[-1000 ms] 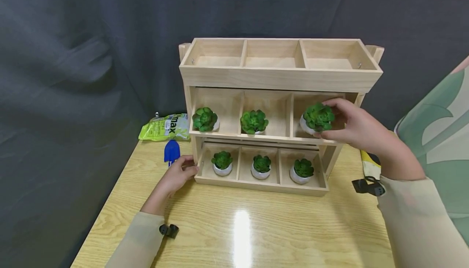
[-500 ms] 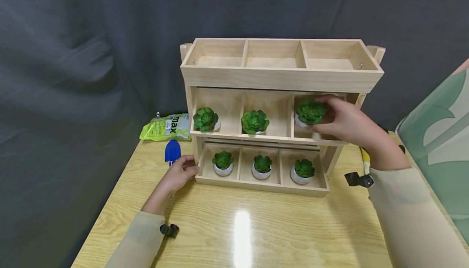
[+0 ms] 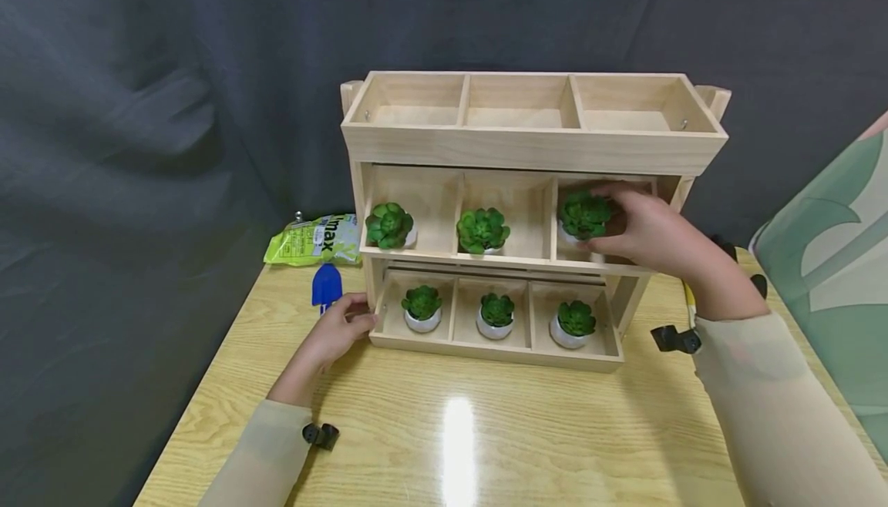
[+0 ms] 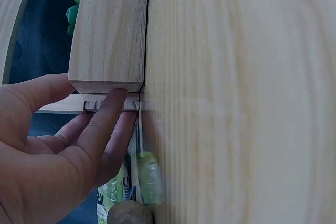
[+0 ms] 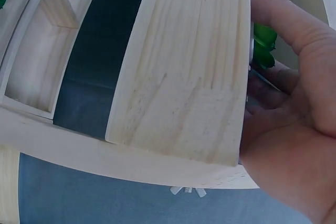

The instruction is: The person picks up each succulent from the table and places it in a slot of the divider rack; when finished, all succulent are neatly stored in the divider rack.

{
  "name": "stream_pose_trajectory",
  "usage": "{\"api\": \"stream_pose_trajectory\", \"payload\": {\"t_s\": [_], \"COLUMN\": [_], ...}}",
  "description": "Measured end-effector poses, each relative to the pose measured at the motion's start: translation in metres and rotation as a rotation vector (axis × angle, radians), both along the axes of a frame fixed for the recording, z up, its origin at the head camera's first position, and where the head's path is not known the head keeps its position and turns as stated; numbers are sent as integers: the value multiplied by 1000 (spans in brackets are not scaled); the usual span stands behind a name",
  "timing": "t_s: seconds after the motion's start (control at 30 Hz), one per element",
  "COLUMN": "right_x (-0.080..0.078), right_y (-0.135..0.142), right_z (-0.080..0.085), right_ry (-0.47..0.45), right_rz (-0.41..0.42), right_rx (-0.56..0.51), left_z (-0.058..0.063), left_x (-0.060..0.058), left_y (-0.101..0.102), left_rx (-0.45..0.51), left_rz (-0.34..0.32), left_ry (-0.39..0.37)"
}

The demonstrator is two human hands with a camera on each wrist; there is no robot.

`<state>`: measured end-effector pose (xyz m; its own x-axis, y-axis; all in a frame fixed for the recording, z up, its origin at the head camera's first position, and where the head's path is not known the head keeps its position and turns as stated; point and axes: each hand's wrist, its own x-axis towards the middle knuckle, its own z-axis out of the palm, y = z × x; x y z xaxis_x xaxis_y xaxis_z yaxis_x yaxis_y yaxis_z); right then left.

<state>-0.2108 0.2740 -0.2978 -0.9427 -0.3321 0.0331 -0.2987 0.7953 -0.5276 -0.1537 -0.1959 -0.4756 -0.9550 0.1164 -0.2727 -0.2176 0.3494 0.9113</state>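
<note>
A wooden three-tier planter stand (image 3: 534, 145) stands on the table in the head view. In its middle tier, at the right compartment, my right hand (image 3: 648, 226) holds a potted succulent (image 3: 585, 216) with a white pot, thumb in front and forefinger behind. The right wrist view shows only some green leaves (image 5: 264, 40) beside that hand (image 5: 294, 82); the rest hides behind the wooden front board (image 5: 184, 72). My left hand (image 3: 336, 331) touches the left end of the bottom tier, fingers fairly straight. In the left wrist view its fingertips rest at the board's corner (image 4: 107, 85).
Potted succulents (image 3: 389, 226) fill the other middle compartments, and more (image 3: 496, 313) sit along the bottom tier. Left of the stand lie a green bag (image 3: 312, 241) and a blue toy-like shovel (image 3: 326, 287). A yellow-and-black item lies partly behind the right arm. A dark curtain (image 3: 208, 68) hangs behind.
My right hand has moved left and slightly back with the potted succulent, deeper into the right middle compartment. The left hand has stayed in place.
</note>
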Motion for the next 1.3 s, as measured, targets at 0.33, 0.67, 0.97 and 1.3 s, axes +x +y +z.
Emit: {"api": "stream_pose_trajectory", "payload": {"t_s": [0.33,0.67,0.97,1.3], "right_x": [4,12,23,51], "right_y": [-2,5,12,18], "right_z": [3,3,5,11], "right_ry": [9,-22,17,163], "right_rz": [22,48,38,-25], "right_rx": [14,5,21,81], "left_z": [-1,-1,-3,-2], "left_x": [-1,-1,-3,-1], "left_y": [-1,0,0,0], "left_rx": [-5,-13,-6,-16], "left_rz": [-2,1,7,13], "left_ry": [-2,-3,-11,-1]}}
